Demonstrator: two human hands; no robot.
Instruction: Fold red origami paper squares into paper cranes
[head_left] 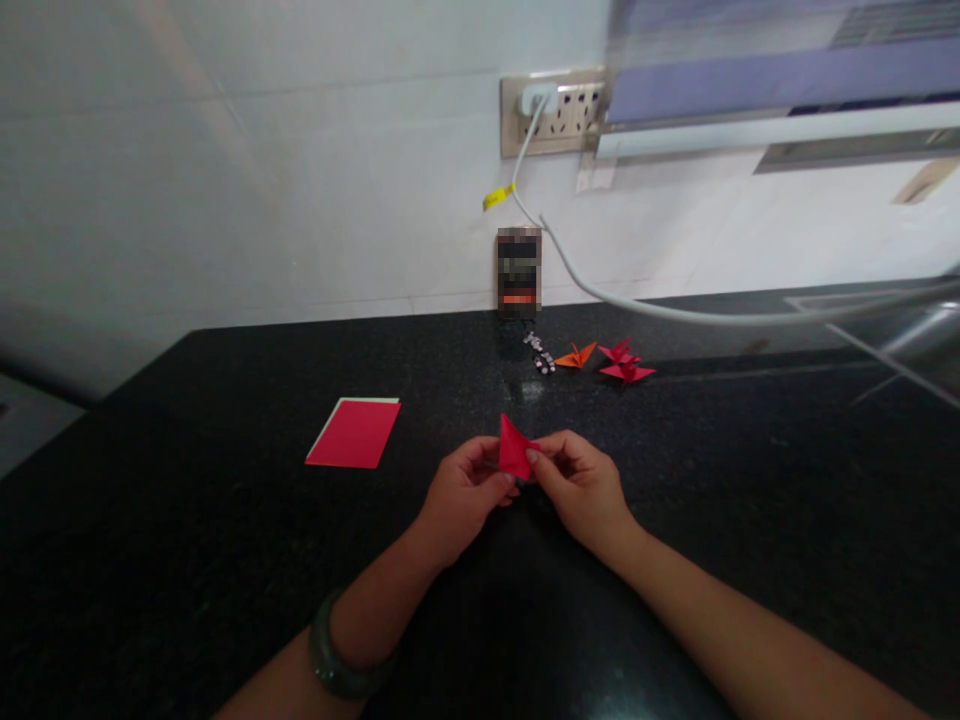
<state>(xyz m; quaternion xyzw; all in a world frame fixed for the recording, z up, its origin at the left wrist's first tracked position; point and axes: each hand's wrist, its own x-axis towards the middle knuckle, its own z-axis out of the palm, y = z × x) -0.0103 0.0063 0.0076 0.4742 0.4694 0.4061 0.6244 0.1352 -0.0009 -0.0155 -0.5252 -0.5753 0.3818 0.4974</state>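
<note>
A small piece of folded red paper (514, 450) is held up between my two hands above the dark countertop. One pointed corner of it sticks up at the top left. My left hand (469, 495) pinches its lower left side between thumb and fingers. On the other side, my right hand (583, 485) grips the right edge, with the thumb lying across the front. Part of the paper's back and lower edge is hidden by my fingers. To the left lies a stack of square paper (352, 434), red on top with a pale edge showing behind.
Beyond my hands sit an orange paper crane (577, 356) and red paper cranes (627, 371). Beside them lies a beaded strap (540, 355) near a phone (519, 272) leaning on the wall. A white cable (645, 304) runs from the wall socket (553, 112) to the right.
</note>
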